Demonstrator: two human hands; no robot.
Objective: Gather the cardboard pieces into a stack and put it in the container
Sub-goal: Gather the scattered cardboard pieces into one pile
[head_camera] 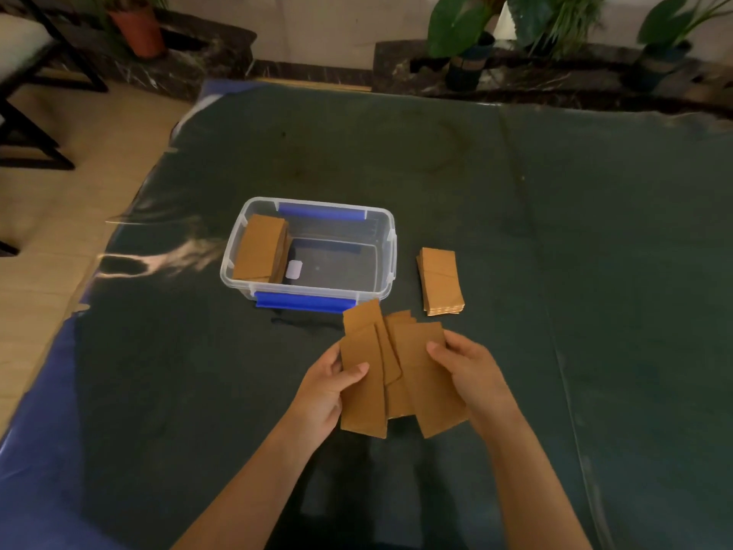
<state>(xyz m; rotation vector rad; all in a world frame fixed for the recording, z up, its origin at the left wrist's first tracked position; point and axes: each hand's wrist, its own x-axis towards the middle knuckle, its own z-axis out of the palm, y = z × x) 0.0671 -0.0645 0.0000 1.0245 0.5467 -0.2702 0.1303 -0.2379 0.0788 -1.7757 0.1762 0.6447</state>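
Before the container (380,232), both hands (396,375) hold fanned cardboard pieces (420,367); a stack (440,281) lies beside

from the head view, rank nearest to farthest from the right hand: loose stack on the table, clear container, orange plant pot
1. loose stack, on the table just beyond the right hand.
2. clear container, farther, ahead and left.
3. orange plant pot, far back left on the ledge.
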